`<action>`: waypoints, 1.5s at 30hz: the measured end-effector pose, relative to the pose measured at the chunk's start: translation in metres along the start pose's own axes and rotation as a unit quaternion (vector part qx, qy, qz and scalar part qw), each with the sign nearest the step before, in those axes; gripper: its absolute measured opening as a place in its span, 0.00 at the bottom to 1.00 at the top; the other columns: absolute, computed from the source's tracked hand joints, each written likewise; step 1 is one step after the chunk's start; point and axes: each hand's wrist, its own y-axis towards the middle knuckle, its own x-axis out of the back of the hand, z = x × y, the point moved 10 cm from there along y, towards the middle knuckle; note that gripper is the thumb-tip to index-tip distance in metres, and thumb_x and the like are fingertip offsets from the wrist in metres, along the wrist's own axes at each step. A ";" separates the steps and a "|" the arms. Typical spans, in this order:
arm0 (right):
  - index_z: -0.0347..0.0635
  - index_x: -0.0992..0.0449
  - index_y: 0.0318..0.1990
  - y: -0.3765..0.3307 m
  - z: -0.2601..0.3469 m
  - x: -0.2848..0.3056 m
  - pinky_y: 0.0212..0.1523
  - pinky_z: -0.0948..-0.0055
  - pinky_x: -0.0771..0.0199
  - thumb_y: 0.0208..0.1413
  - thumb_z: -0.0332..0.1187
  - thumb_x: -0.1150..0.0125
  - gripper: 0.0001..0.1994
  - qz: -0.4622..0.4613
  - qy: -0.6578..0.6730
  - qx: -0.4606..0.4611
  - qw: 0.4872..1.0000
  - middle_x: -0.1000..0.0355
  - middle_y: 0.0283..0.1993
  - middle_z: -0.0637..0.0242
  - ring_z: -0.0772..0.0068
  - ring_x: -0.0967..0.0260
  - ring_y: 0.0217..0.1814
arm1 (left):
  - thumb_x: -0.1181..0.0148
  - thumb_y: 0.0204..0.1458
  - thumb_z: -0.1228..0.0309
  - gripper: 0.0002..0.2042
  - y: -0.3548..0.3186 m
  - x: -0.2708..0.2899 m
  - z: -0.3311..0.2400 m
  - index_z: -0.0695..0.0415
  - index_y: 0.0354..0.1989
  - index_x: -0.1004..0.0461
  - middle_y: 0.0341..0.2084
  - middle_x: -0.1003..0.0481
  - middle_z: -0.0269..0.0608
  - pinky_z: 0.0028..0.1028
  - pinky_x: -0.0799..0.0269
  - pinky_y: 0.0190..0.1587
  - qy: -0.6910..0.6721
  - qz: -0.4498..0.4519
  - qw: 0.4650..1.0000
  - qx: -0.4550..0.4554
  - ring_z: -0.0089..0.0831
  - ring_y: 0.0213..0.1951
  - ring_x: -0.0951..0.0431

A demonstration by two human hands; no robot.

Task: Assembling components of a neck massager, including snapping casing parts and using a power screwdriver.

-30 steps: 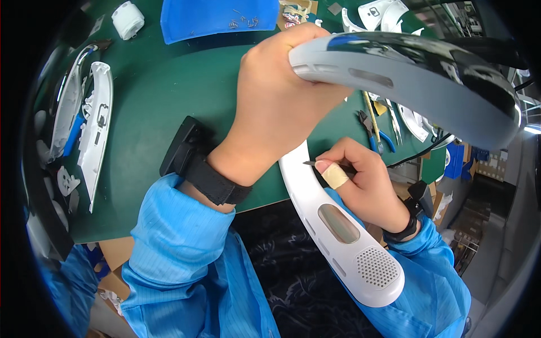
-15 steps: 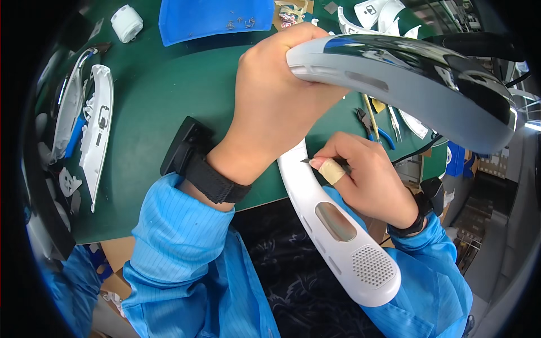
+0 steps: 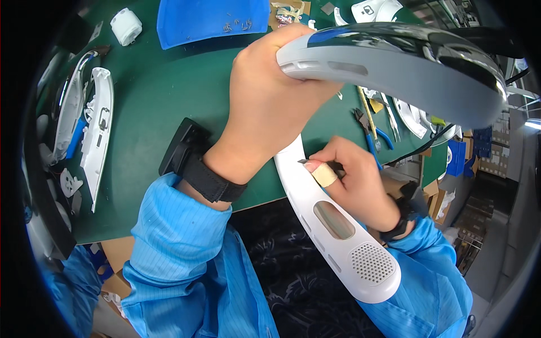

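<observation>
My left hand [image 3: 273,98] is wrapped round the bend of a U-shaped white device [image 3: 297,183], held up above the table's near edge. One arm of the device reaches right and has a glossy black outer face; the lower arm hangs toward my lap and carries an oval window and a round perforated grille. In my right hand [image 3: 360,183] is a small dark pointed tool [image 3: 302,161], pinched between thumb and forefinger. Its tip lies at the lower arm's edge; whether it touches I cannot tell. Tan tape covers the right thumb. Most of the tool is hidden.
On the green table [image 3: 158,96] a blue tray [image 3: 211,25] holds several small metal parts. Opened white shells [image 3: 97,135] lie at left, near a white round part [image 3: 126,26]. Blue-handled pliers [image 3: 367,135] and tweezers [image 3: 390,115] lie at right, with white curved pieces [image 3: 376,10] behind.
The device and my left hand have shifted slightly left, its black-faced arm rising a little. My right hand has moved left, bringing the dark tip to the lower arm's edge.
</observation>
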 end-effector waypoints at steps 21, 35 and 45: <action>0.34 0.22 0.39 -0.001 -0.004 -0.003 0.36 0.69 0.26 0.59 0.25 0.38 0.04 0.055 0.070 -0.102 0.991 0.22 0.35 0.57 0.67 0.24 0.34 | 0.28 0.42 0.77 0.11 0.001 0.000 -0.001 0.60 0.35 0.21 0.22 0.21 0.38 0.24 0.28 0.29 -0.079 -0.014 0.996 0.045 0.23 0.24 0.23; 0.36 0.23 0.35 -0.004 0.000 0.003 0.30 0.67 0.28 0.55 0.31 0.31 0.08 -0.008 -0.043 -0.026 0.999 0.27 0.29 0.58 0.58 0.29 0.27 | 0.27 0.42 0.76 0.11 0.000 0.002 0.002 0.61 0.34 0.21 0.22 0.21 0.39 0.24 0.27 0.29 -0.084 -0.018 0.995 0.051 0.24 0.23 0.24; 0.34 0.24 0.38 0.010 0.003 0.004 0.34 0.68 0.27 0.60 0.27 0.38 0.05 0.121 0.013 -0.101 0.987 0.24 0.32 0.57 0.66 0.26 0.31 | 0.26 0.41 0.76 0.13 -0.001 0.005 -0.003 0.59 0.36 0.21 0.24 0.20 0.39 0.24 0.26 0.30 -0.079 -0.032 0.996 0.019 0.26 0.26 0.20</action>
